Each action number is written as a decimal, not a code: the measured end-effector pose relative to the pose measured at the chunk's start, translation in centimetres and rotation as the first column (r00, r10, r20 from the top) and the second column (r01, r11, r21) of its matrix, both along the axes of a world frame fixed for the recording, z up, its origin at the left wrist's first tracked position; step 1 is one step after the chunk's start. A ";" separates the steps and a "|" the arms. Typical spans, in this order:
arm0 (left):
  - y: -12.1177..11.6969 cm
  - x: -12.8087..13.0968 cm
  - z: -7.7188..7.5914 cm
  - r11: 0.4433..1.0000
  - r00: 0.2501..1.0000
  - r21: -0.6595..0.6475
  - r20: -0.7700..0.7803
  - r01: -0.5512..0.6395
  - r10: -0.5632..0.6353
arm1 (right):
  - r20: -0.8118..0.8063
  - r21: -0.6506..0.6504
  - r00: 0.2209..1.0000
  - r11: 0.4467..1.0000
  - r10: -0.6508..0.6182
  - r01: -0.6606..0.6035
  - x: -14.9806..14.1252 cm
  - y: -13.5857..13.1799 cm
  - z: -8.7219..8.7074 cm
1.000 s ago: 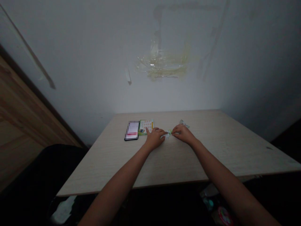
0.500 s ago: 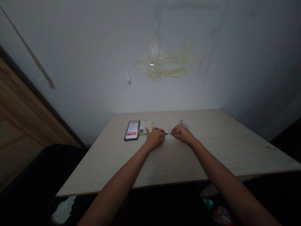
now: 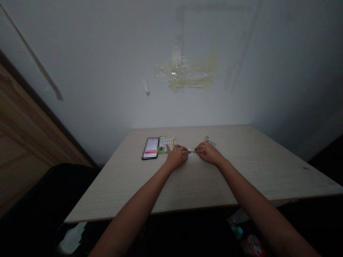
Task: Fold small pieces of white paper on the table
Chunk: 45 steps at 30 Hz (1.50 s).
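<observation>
A small white and green piece of paper (image 3: 191, 154) lies on the table between my two hands. My left hand (image 3: 177, 157) rests on the tabletop at its left side, the fingertips on the paper's edge and the thumb spread away over a printed booklet or card (image 3: 166, 142). From the right, my right hand (image 3: 209, 152) pinches the paper's edge between thumb and fingers. Part of the paper is hidden beneath the fingertips, and its print is too small to read.
Left of the booklet lies a phone (image 3: 150, 149) with a blurred screen. A small printed scrap (image 3: 210, 140) sits behind my right hand. The pale wooden table (image 3: 193, 189) meets a wall (image 3: 112, 71) with old tape (image 3: 187, 75). Dark clutter shows below the front edge.
Both hands stay in nearly the same place. The right fingers have shifted very slightly at the paper's edge.
</observation>
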State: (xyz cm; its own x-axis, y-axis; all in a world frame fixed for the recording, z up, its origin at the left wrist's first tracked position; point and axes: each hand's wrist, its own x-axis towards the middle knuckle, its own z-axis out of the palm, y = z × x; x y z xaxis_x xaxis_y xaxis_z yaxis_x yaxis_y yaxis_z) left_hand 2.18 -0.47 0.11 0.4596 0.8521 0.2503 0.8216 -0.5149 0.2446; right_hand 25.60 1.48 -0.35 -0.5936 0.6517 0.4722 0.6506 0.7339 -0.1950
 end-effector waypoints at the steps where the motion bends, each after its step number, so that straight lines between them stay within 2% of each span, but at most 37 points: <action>1: 0.0 0.0 0.0 1.000 1.000 -0.001 0.001 0.001 -0.001 | 0.002 -0.003 1.000 1.000 -0.002 0.002 0.0 0.0 0.0; 15: 0.1 0.0 -0.3 1.000 1.000 0.012 -0.015 -0.002 0.002 | 0.040 0.029 0.999 1.000 -0.013 0.012 -0.3 0.0 -0.6; 29: 0.4 -0.1 -0.9 1.000 1.000 0.009 -0.005 0.005 -0.005 | 0.070 -0.009 0.997 0.999 -0.043 0.044 -0.9 0.0 -0.3; 39: 0.0 -0.1 -0.8 1.000 1.000 0.025 -0.022 0.006 -0.006 | 0.095 0.049 0.995 0.998 -0.032 0.028 -1.1 -1.2 -0.6; 45: -0.1 -0.1 -0.7 1.000 1.000 0.010 -0.026 -0.010 0.011 | 0.094 0.031 0.994 0.999 -0.047 0.044 -1.0 -1.6 -0.6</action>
